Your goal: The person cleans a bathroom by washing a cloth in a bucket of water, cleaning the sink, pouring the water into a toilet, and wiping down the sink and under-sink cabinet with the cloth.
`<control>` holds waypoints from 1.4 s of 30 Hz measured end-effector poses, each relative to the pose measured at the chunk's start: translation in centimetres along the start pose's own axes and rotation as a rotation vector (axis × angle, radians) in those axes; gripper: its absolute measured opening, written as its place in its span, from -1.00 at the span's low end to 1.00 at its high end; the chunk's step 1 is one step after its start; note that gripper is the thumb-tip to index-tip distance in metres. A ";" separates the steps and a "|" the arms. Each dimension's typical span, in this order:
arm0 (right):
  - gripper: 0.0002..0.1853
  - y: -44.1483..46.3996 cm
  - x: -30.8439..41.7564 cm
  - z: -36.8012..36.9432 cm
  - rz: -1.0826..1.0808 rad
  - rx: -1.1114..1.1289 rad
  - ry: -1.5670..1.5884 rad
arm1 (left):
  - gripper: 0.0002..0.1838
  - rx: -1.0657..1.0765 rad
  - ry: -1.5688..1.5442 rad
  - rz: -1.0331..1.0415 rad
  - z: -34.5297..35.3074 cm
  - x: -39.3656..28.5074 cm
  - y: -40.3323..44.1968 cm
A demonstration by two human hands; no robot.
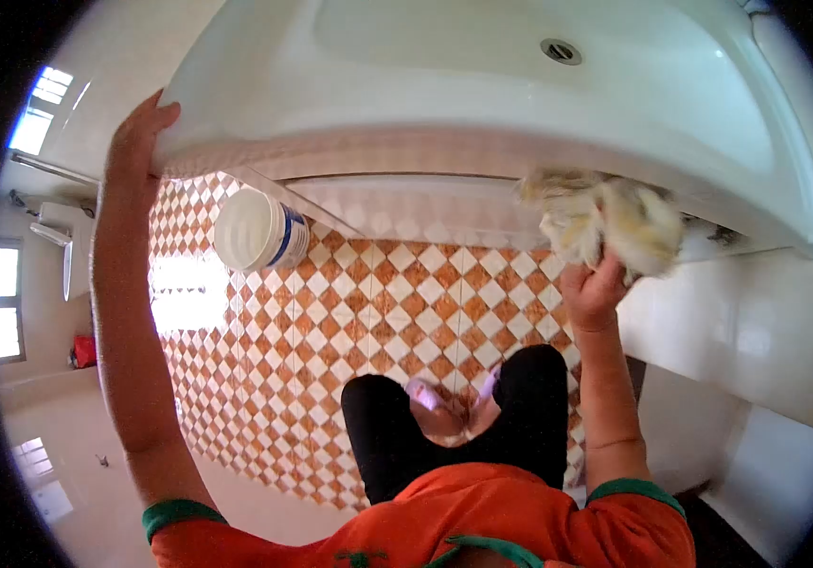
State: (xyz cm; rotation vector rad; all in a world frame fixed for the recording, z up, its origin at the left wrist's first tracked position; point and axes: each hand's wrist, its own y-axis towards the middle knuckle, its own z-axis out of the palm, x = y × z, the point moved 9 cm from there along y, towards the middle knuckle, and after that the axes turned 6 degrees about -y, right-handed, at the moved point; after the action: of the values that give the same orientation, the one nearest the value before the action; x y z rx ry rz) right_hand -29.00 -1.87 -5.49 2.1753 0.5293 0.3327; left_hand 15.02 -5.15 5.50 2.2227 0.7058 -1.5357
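My left hand (141, 137) rests on the left end of the white bathtub's rim (188, 123), its fingers bent over the edge. On the right, my right hand (596, 289) grips a crumpled, pale yellowish cloth (615, 222). The cloth lies against the tub's front side, just under the rim, and is slightly blurred. Part of my right hand is hidden by the cloth. Beside the cloth, a dark gap shows beneath the rim.
A white bucket (245, 230) with a blue band stands on the orange and white checkered floor (406, 322), left of centre. A round drain (561, 51) is in the tub. A sink (63, 251) and windows are at the far left.
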 end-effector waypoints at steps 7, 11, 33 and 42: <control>-0.47 -0.1 7.3 12.2 0.109 -0.148 0.224 | -0.47 0.031 0.261 0.451 -4.0 -0.1 6.8; -0.50 4.6 20.1 13.4 -0.161 -0.349 0.295 | -0.53 0.278 -0.061 0.335 -4.9 1.0 12.4; -0.68 7.4 16.3 14.9 -0.128 -0.127 0.137 | -0.58 -0.006 -0.161 0.084 -3.2 2.3 12.3; -0.65 6.6 14.7 10.2 -0.478 -0.208 0.313 | -0.63 0.012 -0.141 0.073 -2.0 1.1 8.6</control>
State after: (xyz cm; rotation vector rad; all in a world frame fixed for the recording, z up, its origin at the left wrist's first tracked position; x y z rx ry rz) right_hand -10.32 -5.35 -5.64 1.7365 1.1125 0.4433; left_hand 21.83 -10.88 5.20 2.0990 0.5689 -1.6447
